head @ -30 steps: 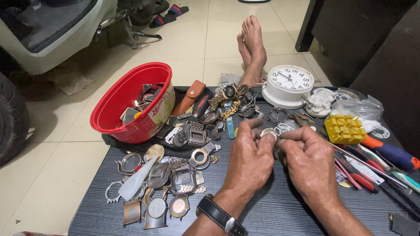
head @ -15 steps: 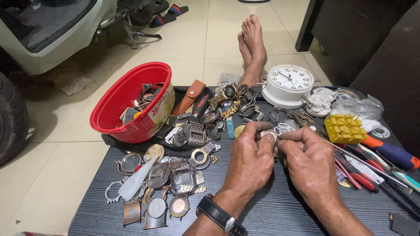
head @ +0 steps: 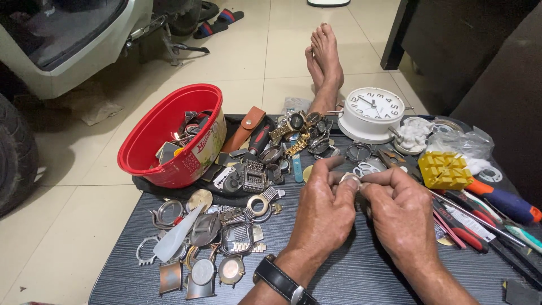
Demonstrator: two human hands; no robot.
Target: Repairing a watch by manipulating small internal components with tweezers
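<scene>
My left hand (head: pixel 323 212), with a black strap watch on its wrist, and my right hand (head: pixel 400 213) meet over the dark table (head: pixel 350 277). Between the fingertips of both hands sits a small round silver watch part (head: pixel 350 179). The left fingers pinch its rim and the right thumb and forefinger press against it from the right. Just beyond the hands lie several loose watches and cases (head: pixel 293 141). To the left of my left hand lies a heap of watch cases, bezels and bracelet pieces (head: pixel 214 237).
A red oval tub (head: pixel 169 138) with watch parts stands at the back left. A white alarm clock (head: pixel 372 113) stands at the back, a yellow block (head: pixel 446 169) and screwdrivers (head: pixel 497 209) at the right. Bare feet (head: pixel 324 62) rest on the tiled floor beyond.
Both hands have stayed together over the same spot; the fingers have shifted slightly on the small silver part.
</scene>
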